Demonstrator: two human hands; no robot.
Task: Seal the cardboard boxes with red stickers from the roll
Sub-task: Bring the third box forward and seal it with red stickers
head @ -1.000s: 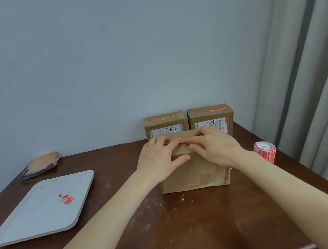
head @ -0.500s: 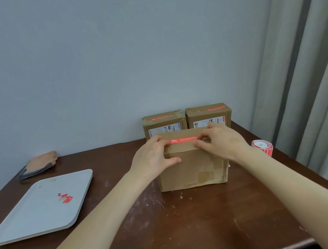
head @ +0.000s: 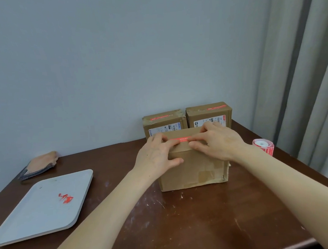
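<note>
A brown cardboard box [head: 194,169] stands on the dark wooden table, near the middle. A red sticker [head: 181,139] lies along its top edge. My left hand [head: 157,156] rests on the box's left top corner, fingers pressing the sticker's left end, thumb on the front face. My right hand [head: 217,139] presses the sticker's right end with straight fingers, thumb on the front. Behind stand two smaller boxes, the left one [head: 164,122] and the right one [head: 209,114], each with a red sticker on top. The sticker roll [head: 264,146] sits to the right of my right wrist.
A white tray [head: 29,215] with red sticker scraps [head: 66,198] lies at the left. A folded cloth [head: 39,165] sits at the back left by the wall. Grey curtains [head: 302,74] hang at the right, past the table's edge.
My fingers have slid inward along the red sticker, so less of it shows between my hands than half a second ago. The box has not moved.
</note>
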